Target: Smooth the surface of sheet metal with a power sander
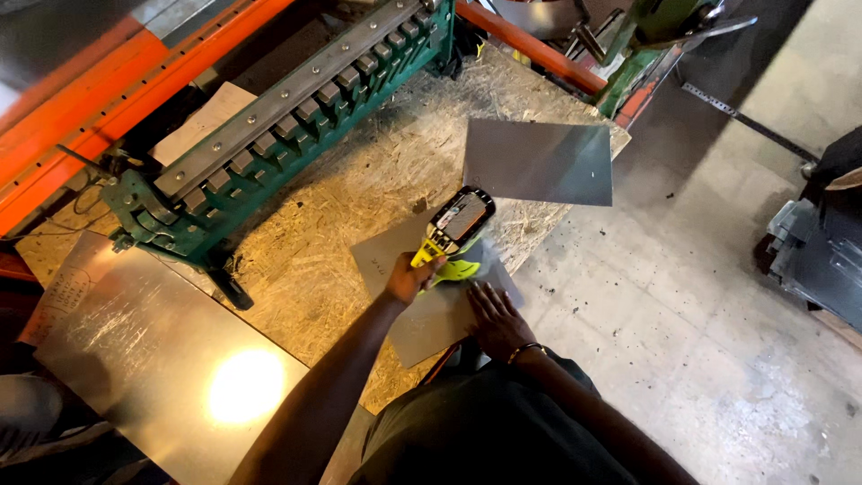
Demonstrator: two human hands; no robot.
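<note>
**Two hands, a yellow tool and a sheet of metal**

In the middle of the frame, a person works at a wooden bench (359,189) made of pressed chips. The left hand (411,280) comes in from the bottom of the frame. Its fingers are curled tight around the handle of a yellow power tool (453,235). The tool has a black and yellow body, and it points up and to the right. Its nose sits low on a small grey metal sheet (422,305).

The right hand (496,319) lies just to the right of the tool, a little lower in the frame. Its palm is down and it rests flat on the same small sheet. The fingers are stretched out and close together. They hold nothing. A thin band is on that wrist.

The small sheet lies at the edge of the bench, near the middle of the frame. Part of it sticks out past the edge, over the floor.

Above it and to the right lies a second grey sheet (539,162). It is flat on the bench corner and does not touch the tool.

In the upper left a long green machine (278,126) with a row of metal blocks runs slantwise across the bench. An orange beam (108,99) runs behind it.

In the lower left lies a big shiny metal plate (153,350). A bright spot of light glows on it.

The right side of the frame shows a grey concrete floor (718,296).
</note>
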